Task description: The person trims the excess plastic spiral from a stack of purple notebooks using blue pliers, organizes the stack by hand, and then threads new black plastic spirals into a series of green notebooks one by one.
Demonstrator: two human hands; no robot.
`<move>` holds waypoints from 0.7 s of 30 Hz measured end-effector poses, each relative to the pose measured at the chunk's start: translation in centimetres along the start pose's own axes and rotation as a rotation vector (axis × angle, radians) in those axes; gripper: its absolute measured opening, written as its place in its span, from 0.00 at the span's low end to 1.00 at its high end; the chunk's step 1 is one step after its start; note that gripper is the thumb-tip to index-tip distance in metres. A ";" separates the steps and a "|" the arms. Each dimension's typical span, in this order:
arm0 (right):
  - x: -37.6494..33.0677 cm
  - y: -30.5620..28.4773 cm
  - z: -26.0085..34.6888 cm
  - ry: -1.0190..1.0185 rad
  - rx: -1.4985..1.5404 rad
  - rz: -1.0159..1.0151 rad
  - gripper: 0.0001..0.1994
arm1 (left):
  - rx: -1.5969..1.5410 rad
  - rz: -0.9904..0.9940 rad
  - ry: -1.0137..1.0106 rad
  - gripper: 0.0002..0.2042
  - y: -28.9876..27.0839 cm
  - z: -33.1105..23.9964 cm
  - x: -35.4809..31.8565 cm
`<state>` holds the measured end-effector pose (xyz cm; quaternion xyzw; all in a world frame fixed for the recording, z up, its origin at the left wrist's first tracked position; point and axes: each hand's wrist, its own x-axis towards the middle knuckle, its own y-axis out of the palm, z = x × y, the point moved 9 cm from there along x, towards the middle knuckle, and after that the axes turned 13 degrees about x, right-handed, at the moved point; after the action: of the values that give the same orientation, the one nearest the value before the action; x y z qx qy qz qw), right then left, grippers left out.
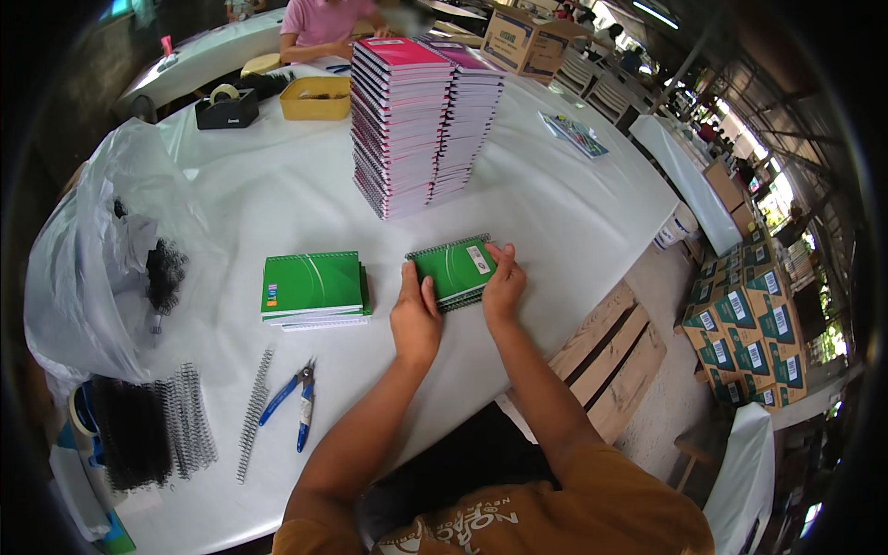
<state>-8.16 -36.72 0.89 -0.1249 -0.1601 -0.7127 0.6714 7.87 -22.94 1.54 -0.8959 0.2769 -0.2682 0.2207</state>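
Note:
Between my two hands is a small stack of green spiral notebooks [451, 270], the black coils along its far and near edges. My left hand [415, 317] grips its left side, and my right hand [503, 285] holds the right side. Left of them lies a pile of green notebooks [312, 282] with white page edges. Blue-handled cutting pliers [294, 403] rest open-handled on the table, beside a single loose wire coil [254, 416].
A tall double stack of pink and purple spiral notebooks [400, 129] stands ahead. At left are a plastic bag of black coils [102, 240], more coils [139, 430], a tape dispenser [227, 109] and a yellow tray [315, 99]. Across the table sits a person [324, 28].

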 end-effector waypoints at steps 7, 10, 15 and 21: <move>-0.2 1.5 0.1 0.018 0.073 0.086 0.22 | -0.016 -0.096 -0.055 0.17 -1.2 0.3 -0.1; -0.3 1.7 -1.0 0.086 0.093 0.132 0.20 | 0.014 -0.088 -0.011 0.17 -1.6 -0.2 -0.2; 0.2 -1.1 0.6 -0.182 0.049 0.030 0.20 | 0.476 -0.156 0.425 0.24 -6.5 -6.5 -1.0; -7.0 1.7 7.5 -0.065 0.649 0.446 0.17 | 0.834 -0.015 0.467 0.17 -14.0 0.0 -1.4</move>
<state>-6.31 -27.38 5.08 0.0399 -0.3673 -0.4574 0.8089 12.15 -11.58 8.63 -0.6488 0.1813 -0.5521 0.4913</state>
